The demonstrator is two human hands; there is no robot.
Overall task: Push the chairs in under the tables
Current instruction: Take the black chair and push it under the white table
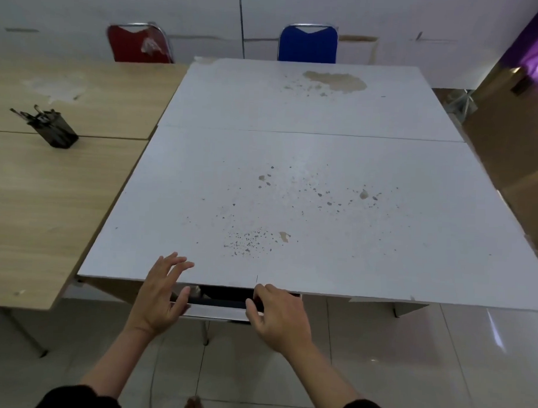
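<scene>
Left hand (162,294): fingers spread and relaxed, raised over the near edge of the white table (292,186), thumb beside the left end of the chair back; no grip visible. Right hand (277,315): fingers curled down over the right end of the top rail of the black chair (221,301), holding it. Both forearms extended forward from dark sleeves, converging on the chair back; wrists roughly level, palms facing down.

Black chair: tucked under the near edge of the white table, only the top of the backrest and a chrome leg below showing. Blue chair (308,43): at the far side of the white table, backrest upright above the tabletop edge. Red chair (139,43): at the far side of the wooden table (49,181), backrest worn, with a torn pale patch.

Containers: black pen holder (58,132) standing on the wooden table, near the seam between its two panels, filled with dark pens or similar sticks; exact contents too small to tell. Cardboard boxes (513,157) stacked just beside the right edge of the white table; contents not visible.

White tabletop: stained and chipped, brown patch near the far edge.
</scene>
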